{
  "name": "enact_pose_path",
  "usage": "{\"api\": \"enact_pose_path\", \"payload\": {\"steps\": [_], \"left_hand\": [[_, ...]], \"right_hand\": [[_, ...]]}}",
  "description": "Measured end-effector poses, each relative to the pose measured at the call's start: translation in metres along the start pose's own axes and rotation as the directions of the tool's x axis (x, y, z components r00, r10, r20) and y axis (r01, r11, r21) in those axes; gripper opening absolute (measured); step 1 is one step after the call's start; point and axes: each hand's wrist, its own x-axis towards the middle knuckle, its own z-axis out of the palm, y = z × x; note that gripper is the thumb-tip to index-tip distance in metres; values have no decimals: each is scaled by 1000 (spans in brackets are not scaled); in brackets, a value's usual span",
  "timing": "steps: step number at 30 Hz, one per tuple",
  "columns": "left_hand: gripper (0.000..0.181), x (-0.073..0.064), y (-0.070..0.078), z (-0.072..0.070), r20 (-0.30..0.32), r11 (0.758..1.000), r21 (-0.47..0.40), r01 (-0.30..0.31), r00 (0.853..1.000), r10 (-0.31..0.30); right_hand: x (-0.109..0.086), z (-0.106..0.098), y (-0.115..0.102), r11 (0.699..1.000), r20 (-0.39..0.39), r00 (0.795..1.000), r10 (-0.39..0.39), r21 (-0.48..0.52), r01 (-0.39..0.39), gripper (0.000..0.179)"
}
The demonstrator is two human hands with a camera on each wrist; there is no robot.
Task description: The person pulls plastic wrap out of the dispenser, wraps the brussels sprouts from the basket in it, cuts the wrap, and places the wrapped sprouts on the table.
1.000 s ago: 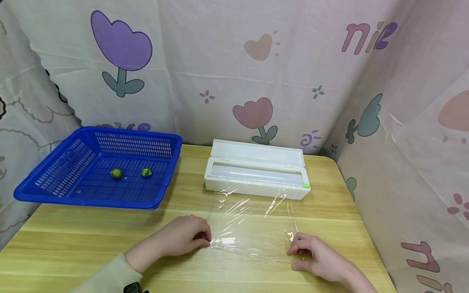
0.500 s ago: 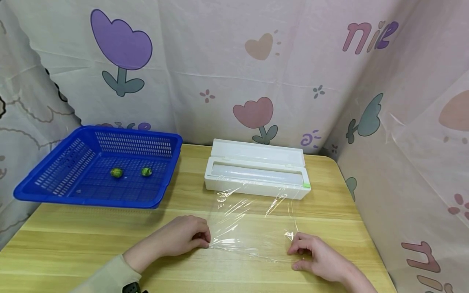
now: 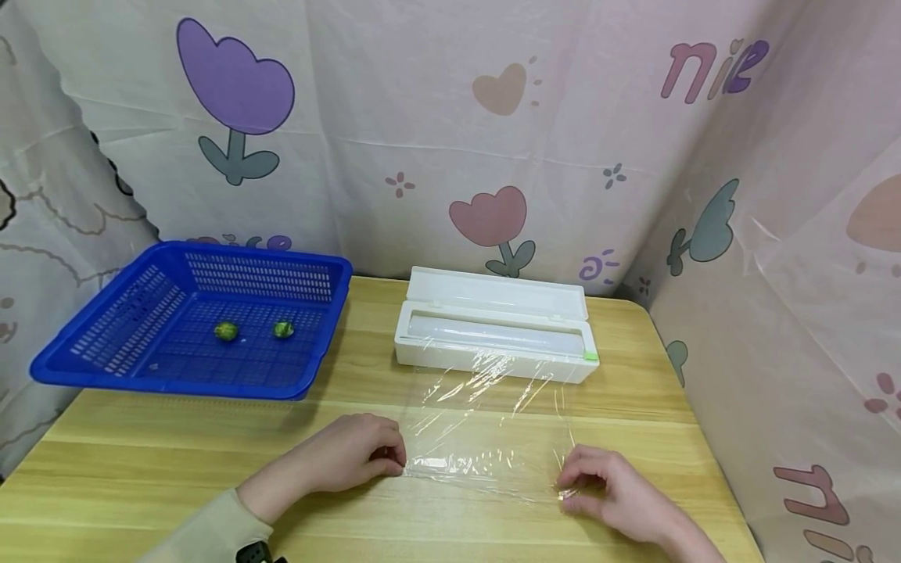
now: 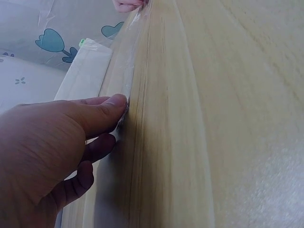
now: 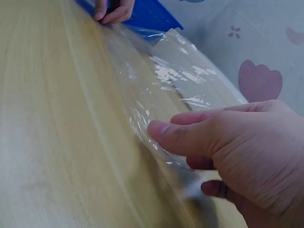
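A sheet of clear plastic wrap stretches from the white dispenser box toward the near side of the table. My left hand pinches the sheet's near left corner between thumb and forefinger, as the left wrist view confirms at the thumb. On the opposite corner, my right hand pinches the film, which glints at its fingertips. The right wrist view shows that thumb against the wrap, partly hiding the forefinger. Inside the box, whose lid stands raised, lies the roll.
A blue plastic basket stands at the left of the wooden table. Two small green round vegetables, like Brussels sprouts, lie in it. A printed cloth hangs behind the table and along its right side.
My right fingers have closed more on the film's corner, and its glints have shifted. The left hand, box and basket stay where they were.
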Motion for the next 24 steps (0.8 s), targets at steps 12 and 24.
{"api": "enact_pose_path", "payload": {"steps": [12, 24], "left_hand": [[13, -1, -1, 2, -13, 1000, -13, -11, 1000, 11], [12, -1, -2, 5, -20, 1000, -12, -16, 1000, 15]], "right_hand": [[2, 3, 0, 991, -252, 959, -132, -51, 123, 34], [0, 27, 13, 994, -178, 981, -77, 61, 89, 23]]}}
